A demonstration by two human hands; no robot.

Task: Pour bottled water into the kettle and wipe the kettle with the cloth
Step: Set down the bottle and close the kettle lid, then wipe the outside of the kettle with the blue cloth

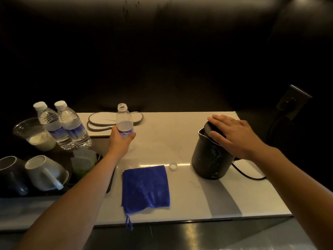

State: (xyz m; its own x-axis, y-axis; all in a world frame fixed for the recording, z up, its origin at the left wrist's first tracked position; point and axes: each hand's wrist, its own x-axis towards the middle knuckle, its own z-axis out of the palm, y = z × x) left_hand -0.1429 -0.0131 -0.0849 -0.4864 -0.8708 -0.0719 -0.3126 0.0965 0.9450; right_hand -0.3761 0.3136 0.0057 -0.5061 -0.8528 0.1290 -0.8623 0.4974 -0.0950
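My left hand [120,139] grips an uncapped, nearly empty water bottle [124,120], held upright near the back middle of the white counter [180,195]. Its white cap [173,166] lies on the counter between the cloth and the kettle. The black kettle [210,159] stands at the right, its lid tilted and partly raised. My right hand [232,134] lies flat on that lid, fingers spread. A folded blue cloth [146,186] rests near the front edge, its loop hanging over.
Two full capped bottles [63,123] stand at the left beside a plastic cup [36,136]. Mugs [41,172] sit on a dark tray at front left. White slippers [100,121] lie at the back. The kettle's cord [246,175] runs right toward a wall socket [292,101].
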